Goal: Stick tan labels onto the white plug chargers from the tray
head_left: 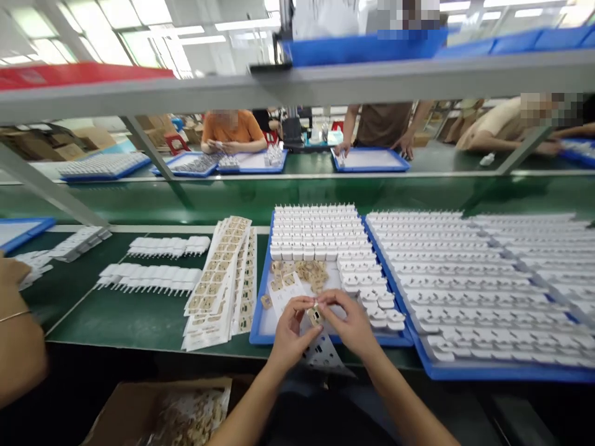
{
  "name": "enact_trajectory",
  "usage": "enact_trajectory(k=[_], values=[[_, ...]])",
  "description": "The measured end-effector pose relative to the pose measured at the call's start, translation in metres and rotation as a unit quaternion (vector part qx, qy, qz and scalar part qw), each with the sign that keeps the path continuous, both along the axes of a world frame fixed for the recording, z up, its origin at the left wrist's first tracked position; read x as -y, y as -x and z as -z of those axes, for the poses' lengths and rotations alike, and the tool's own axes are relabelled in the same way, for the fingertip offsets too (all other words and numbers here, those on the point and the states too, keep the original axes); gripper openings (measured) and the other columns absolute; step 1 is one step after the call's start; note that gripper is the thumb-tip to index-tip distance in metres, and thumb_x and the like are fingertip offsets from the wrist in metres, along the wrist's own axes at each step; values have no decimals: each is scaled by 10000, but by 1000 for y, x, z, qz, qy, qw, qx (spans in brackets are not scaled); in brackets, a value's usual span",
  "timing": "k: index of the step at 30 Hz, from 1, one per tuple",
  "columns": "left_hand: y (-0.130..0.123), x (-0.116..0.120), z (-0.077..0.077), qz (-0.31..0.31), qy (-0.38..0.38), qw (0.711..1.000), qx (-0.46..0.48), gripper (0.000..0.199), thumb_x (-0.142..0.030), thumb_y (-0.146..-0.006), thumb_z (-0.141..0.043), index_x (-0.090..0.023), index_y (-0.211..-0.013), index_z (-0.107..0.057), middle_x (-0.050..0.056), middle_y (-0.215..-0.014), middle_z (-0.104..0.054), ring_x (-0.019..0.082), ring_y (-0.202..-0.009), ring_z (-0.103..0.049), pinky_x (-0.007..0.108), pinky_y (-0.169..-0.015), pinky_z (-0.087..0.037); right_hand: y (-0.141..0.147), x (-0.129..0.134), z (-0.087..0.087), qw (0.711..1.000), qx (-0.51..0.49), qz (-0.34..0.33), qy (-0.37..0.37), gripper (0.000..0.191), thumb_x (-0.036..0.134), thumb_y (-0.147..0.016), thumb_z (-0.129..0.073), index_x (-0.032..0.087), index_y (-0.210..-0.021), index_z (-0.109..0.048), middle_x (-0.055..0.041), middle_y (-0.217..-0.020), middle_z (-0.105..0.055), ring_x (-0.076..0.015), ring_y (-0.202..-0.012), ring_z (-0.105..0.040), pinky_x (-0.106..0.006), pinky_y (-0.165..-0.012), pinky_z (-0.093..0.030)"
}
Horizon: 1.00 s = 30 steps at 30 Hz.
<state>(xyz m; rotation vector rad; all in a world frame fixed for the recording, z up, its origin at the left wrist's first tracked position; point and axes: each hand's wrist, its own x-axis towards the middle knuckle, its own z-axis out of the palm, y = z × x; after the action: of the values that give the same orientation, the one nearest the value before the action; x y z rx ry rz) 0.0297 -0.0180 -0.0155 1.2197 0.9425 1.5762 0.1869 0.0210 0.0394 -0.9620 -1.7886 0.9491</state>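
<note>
Between my fingertips, above the front of a blue-rimmed tray, is a small beige piece with a dark slot. My left hand pinches it from the left, and my right hand has its fingers closed at its upper right side. A punched white sheet hangs just below my hands. Inside the tray, loose beige pieces lie beside another white sheet. Rows of white plastic parts fill the tray's back and right side.
Sticker sheets and white parts lie to the left. More filled trays stand at the right. A cardboard box is below. A person's arm is at the left edge. Several people work across the bench.
</note>
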Motion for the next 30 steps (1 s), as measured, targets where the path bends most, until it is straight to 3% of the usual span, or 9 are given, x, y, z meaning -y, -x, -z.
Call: enact_trajectory(k=[7,10,13,15,18,22,25,28,30], values=[[-4,-6,-5,0,53,997,55,419,-355,-690,-857,-203,-1033,-669,92,-1124,-590,269,-1160,-560,401,-1013,-456,4,2,-2,973,58,28,-221,118,188,-950,-565,237,-940,-673,-77,-1030,-693,-218,-994,-671,-335,-859,-550],[-5,-7,-9,-1,79,991,111,436,-336,-675,-872,-202,-1031,-658,71,-1069,-613,238,-1080,-587,351,-949,-469,-1,6,-14,971,32,16,-236,95,184,-944,-581,243,-927,-654,-51,-930,-671,-194,-894,-663,-293,-774,-559],[-5,-9,-9,-2,88,982,166,449,-344,-664,-880,-197,-1025,-658,56,-1004,-640,204,-971,-607,309,-874,-475,-1,-5,-17,968,-6,108,-226,68,205,-955,-573,246,-969,-626,-27,-852,-653,-178,-800,-656,-275,-708,-565],[-4,-8,-7,-7,89,977,195,449,-382,-661,-878,-187,-1012,-677,49,-948,-653,181,-902,-605,277,-822,-469,5,-19,-7,960,46,162,-225,138,221,-962,-549,243,-1070,-632,-51,-940,-679,-190,-808,-676,-302,-714,-582],[-3,-7,-5,-21,103,961,257,450,-438,-654,-873,-181,-985,-709,40,-900,-664,144,-802,-587,236,-744,-450,16,-37,19,939,211,149,-227,276,215,-969,-459,241,-1165,-651,-121,-1193,-663,-251,-902,-712,-355,-665,-602],[-1,-6,-9,-11,139,939,315,454,-461,-650,-872,-185,-983,-733,34,-855,-682,122,-714,-577,214,-666,-434,21,-36,43,929,255,154,-221,304,201,-988,-395,225,-1127,-664,-130,-1180,-661,-272,-947,-712,-403,-726,-614],[-2,-6,-15,-14,150,937,317,466,-467,-645,-876,-167,-980,-753,53,-859,-706,144,-749,-611,227,-704,-461,19,-28,44,953,191,72,-224,284,180,-1000,-388,220,-1149,-627,-111,-1118,-680,-239,-1012,-689,-378,-848,-590],[-3,-6,-17,-39,160,934,318,513,-528,-644,-864,-144,-970,-768,63,-817,-716,148,-719,-620,240,-705,-483,16,-24,41,958,171,-60,-221,235,158,-977,-426,227,-1099,-614,-77,-974,-704,-214,-877,-684,-327,-748,-569],[-3,-6,-16,-39,160,930,328,543,-580,-661,-836,-135,-963,-768,54,-738,-702,136,-645,-610,235,-638,-481,16,-22,40,953,178,-104,-222,196,151,-954,-446,221,-1029,-613,-67,-894,-696,-213,-796,-663,-317,-679,-538]])
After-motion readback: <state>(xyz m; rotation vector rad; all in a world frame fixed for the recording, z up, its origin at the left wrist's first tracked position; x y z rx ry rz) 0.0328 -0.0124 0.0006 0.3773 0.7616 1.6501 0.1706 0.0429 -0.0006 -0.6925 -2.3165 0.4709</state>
